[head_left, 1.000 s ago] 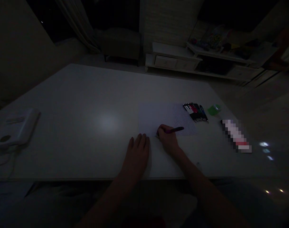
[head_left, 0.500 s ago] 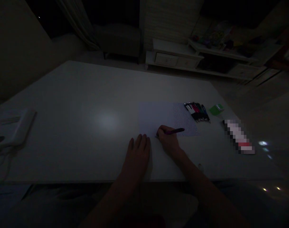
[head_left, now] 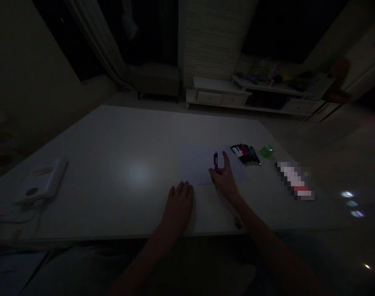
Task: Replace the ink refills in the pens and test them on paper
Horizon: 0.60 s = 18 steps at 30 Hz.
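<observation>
Over the paper point(head_left: 193, 162), my right hand point(head_left: 224, 181) holds a dark purple pen point(head_left: 216, 161). The pen points away from me, and the index finger is stretched out beside it. My left hand point(head_left: 180, 203) lies flat on the white table, its fingertips by the paper's near edge. Handwriting on the sheet's right part is faint in the dim light. A row of several pens point(head_left: 245, 154) in different colours lies at the paper's right side, close to my right hand.
A green item point(head_left: 266, 151) sits right of the pens, with a blurred-out flat object point(head_left: 295, 181) nearer the table's right edge. At far left stands a white device point(head_left: 44, 179) with a cable. Beyond the white table point(head_left: 138, 131) is a low cabinet point(head_left: 218, 92).
My right hand has shifted from its writing grip, and the pen has swung from pointing right to pointing away from me. My left hand stays flat. The camera view has tilted up.
</observation>
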### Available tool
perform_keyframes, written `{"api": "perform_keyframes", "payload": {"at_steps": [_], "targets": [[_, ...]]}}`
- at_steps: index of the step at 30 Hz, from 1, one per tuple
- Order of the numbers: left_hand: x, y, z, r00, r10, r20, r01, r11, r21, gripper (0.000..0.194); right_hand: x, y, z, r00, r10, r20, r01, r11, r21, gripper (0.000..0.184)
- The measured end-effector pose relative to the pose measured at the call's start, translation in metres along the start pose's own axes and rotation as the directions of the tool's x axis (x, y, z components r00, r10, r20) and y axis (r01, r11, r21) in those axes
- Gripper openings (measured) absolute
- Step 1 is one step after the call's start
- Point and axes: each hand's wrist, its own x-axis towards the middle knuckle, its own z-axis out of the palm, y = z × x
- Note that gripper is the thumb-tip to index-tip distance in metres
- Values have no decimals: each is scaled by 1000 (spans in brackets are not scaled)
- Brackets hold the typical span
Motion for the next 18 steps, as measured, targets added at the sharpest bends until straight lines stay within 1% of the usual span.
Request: {"api": "perform_keyframes", "payload": {"at_steps": [3,5,7,9,11,13,15,18], "targets": [[0,-2,1,1000,4,-16,-4,1000,-4,43,6,-12,-27,988,-32,151,44,996,-77,68],[0,-2,1,1000,3,-23,-4,1000,-16,42,8,-16,-46,972,-16,233,52,988,-146,66],[1,-2,1,1000,0,-28,-1,1000,-30,40,8,-16,-63,968,15,252,36,980,-195,70],[2,-3,0,1000,-1,-29,-1,999,-39,39,8,-13,-75,962,52,269,8,976,-216,74],[3,-6,-2,1000,10,-27,-11,999,-45,38,9,-8,-81,950,69,305,1,974,-226,73],[5,-11,-3,999,26,-32,-28,998,-51,37,13,-3,-82,942,60,329,26,967,-252,66],[7,-17,-2,998,31,-53,-34,998,-59,37,19,2,-80,950,24,312,74,952,-298,62],[10,-28,0,997,23,-74,-28,997,-69,36,31,11,-79,969,-28,244,127,908,-398,61]]}}
